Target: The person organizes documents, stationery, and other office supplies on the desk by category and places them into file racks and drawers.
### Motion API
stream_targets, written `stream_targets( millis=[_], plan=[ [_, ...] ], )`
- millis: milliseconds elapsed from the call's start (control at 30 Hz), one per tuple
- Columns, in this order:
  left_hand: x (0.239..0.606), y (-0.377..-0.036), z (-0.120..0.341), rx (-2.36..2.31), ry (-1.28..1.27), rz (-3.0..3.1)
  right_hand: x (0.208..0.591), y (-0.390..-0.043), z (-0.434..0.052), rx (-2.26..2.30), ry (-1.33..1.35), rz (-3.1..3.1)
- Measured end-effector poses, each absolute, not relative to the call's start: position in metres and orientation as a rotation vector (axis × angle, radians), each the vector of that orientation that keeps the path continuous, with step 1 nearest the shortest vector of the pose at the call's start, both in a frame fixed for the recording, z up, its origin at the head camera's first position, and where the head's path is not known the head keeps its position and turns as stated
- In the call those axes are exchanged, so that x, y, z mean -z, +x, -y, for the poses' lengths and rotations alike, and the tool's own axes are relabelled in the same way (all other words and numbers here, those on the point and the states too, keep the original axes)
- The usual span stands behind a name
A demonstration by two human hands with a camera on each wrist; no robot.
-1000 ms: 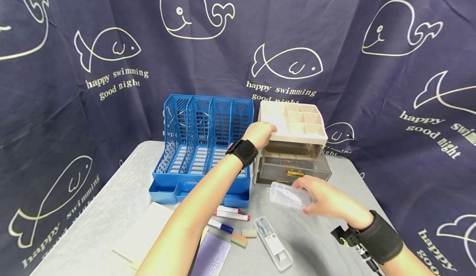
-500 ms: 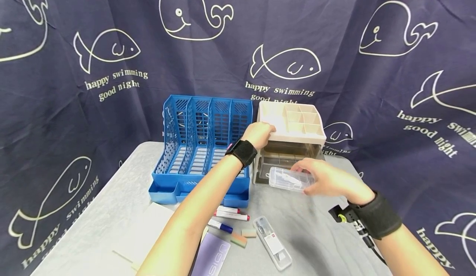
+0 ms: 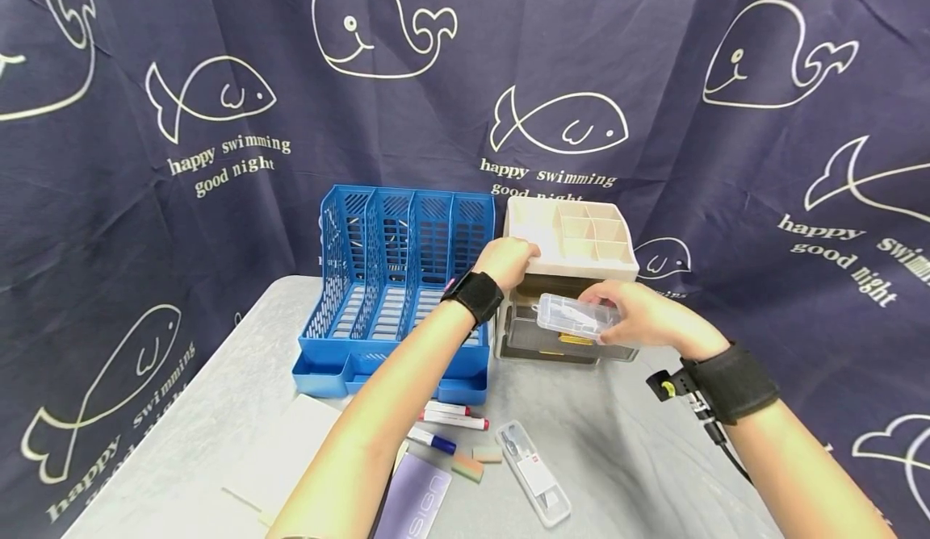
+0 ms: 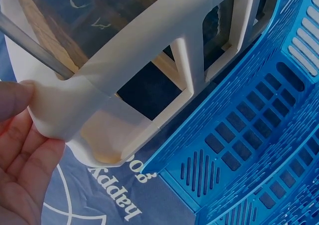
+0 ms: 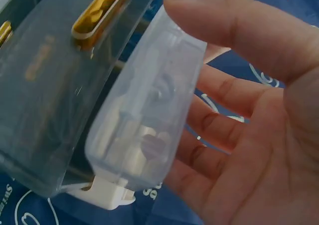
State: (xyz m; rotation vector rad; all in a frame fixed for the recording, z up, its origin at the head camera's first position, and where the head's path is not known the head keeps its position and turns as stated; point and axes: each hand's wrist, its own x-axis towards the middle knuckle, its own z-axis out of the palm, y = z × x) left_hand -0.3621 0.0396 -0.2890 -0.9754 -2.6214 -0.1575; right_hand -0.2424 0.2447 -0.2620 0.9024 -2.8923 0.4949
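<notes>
Table (image 3: 625,450): grey top in front of the dark whale-print curtain (image 3: 145,103).
File rack (image 3: 403,281): blue, slotted, at the back left; the left wrist view shows its lattice wall just beside the organiser.
Drawer organiser (image 3: 570,236): beige compartment top over smoky drawers; only the right wrist view shows a gold handle (image 5: 99,10) up close.
Left hand (image 3: 508,261): fingers curled over the organiser's top left corner; the left wrist view shows the thumb (image 4: 15,98) pressed on that rim.
Right hand (image 3: 643,317): pinches the clear plastic case (image 3: 577,317) between thumb and fingers.
Clear case: held in the air in front of the drawers; small contents show only in the right wrist view (image 5: 149,105).
Loose items: markers (image 3: 454,415), erasers (image 3: 475,462), long clear box (image 3: 534,474) on the near table.
</notes>
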Motion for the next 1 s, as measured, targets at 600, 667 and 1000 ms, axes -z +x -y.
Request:
stream_targets(
  millis=[600,667,1000],
  plan=[
    [0.288,-0.363,-0.04,0.157,-0.975,2.622,0.272,-0.284,-0.256,-0.575,0.78,2.937],
    [0.288,-0.362,-0.04,0.156,-0.977,2.625,0.273,-0.288,-0.257,-0.59,0.788,2.935],
    [0.288,-0.363,-0.04,0.138,-0.978,2.622,0.283,-0.3,-0.251,-0.689,0.871,2.939]
  ],
)
